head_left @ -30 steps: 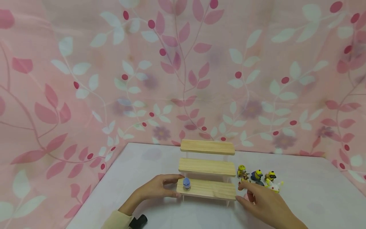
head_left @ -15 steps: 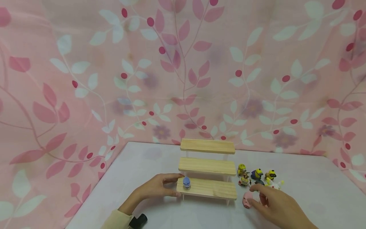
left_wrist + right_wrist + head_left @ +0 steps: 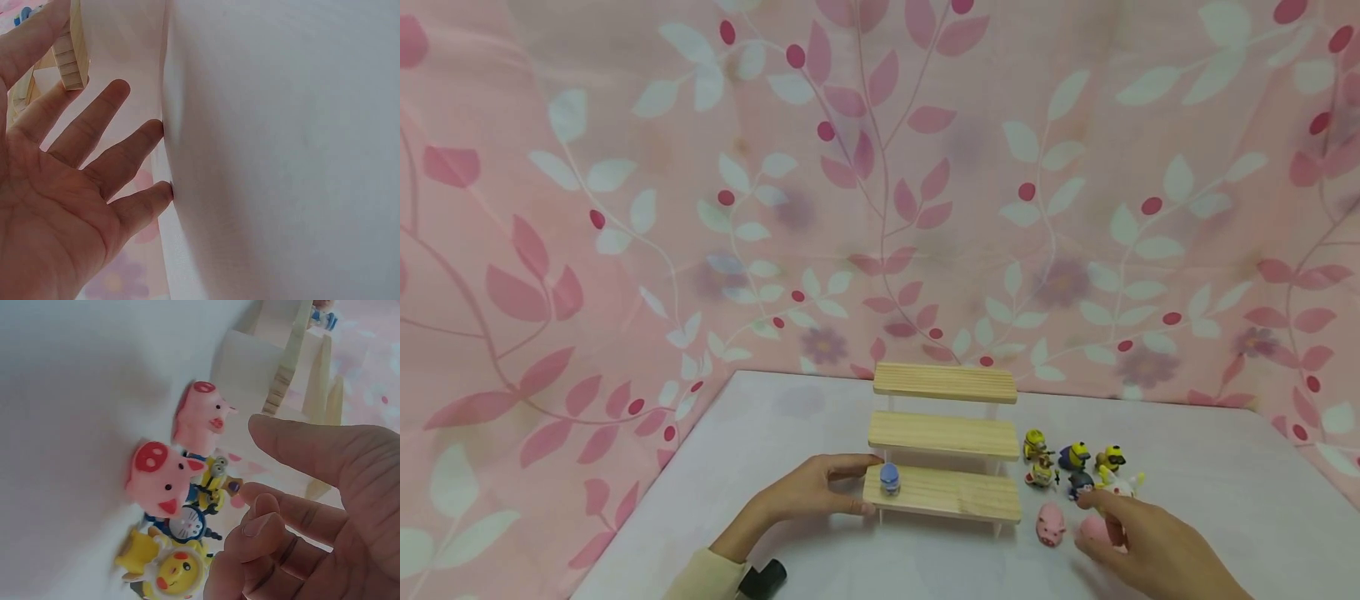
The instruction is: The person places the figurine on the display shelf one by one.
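My left hand (image 3: pixel 805 490) holds the left end of the lowest board of a three-tier wooden display shelf (image 3: pixel 955 493). In the left wrist view, the board's end (image 3: pixel 70 59) sits between thumb and index finger, the other fingers spread. A small blue-capped figurine (image 3: pixel 889 479) stands on that board's left part. My right hand (image 3: pixel 1142 537) holds nothing, hovering with bent fingers by two pink pig toys. One pig (image 3: pixel 1050 525) stands right of the shelf; the other pig (image 3: pixel 1094 528) is partly hidden behind the thumb and fingers. In the right wrist view, this nearer pig (image 3: pixel 156 478) lies beyond the fingertips.
Several toy figures stand close together behind the pigs: yellow ones (image 3: pixel 1034 444), a dark blue cat-like one (image 3: pixel 1080 483) and a white-and-yellow one (image 3: pixel 1116 479). A black cylinder (image 3: pixel 763 580) is by the left wrist. Patterned pink cloth (image 3: pixel 880 208) hangs behind the white table (image 3: pixel 820 567).
My right hand has moved right, from the shelf's right end past the first pig to the second one, uncovering the first pig and the dark blue figure. My left hand stays at the shelf.
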### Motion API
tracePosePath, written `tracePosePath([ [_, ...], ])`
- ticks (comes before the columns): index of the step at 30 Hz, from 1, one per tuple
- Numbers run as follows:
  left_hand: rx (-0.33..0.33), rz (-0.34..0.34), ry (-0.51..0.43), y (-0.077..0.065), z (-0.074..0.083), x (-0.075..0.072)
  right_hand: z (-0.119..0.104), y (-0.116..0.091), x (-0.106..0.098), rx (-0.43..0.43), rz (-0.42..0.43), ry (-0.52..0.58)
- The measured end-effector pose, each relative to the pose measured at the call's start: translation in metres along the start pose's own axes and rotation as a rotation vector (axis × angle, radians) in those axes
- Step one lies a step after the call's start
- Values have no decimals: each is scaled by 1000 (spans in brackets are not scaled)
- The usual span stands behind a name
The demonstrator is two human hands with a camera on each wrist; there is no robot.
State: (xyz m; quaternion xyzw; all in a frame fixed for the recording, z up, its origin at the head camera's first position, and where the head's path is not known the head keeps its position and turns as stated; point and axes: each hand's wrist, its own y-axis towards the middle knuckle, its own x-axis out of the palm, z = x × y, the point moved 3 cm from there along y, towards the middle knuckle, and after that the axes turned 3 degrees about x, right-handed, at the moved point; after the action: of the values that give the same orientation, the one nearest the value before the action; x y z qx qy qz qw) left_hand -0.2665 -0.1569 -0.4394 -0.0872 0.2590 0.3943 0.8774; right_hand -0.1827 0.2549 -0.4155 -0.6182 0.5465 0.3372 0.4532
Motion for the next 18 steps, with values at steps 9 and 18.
tracePosePath([
  [9,-11,-2,-12,0,3,0,14,3,4,19,-18,-25],
  [18,5,-6,14,-1,1,-1,22,5,7,25,-44,-34],
])
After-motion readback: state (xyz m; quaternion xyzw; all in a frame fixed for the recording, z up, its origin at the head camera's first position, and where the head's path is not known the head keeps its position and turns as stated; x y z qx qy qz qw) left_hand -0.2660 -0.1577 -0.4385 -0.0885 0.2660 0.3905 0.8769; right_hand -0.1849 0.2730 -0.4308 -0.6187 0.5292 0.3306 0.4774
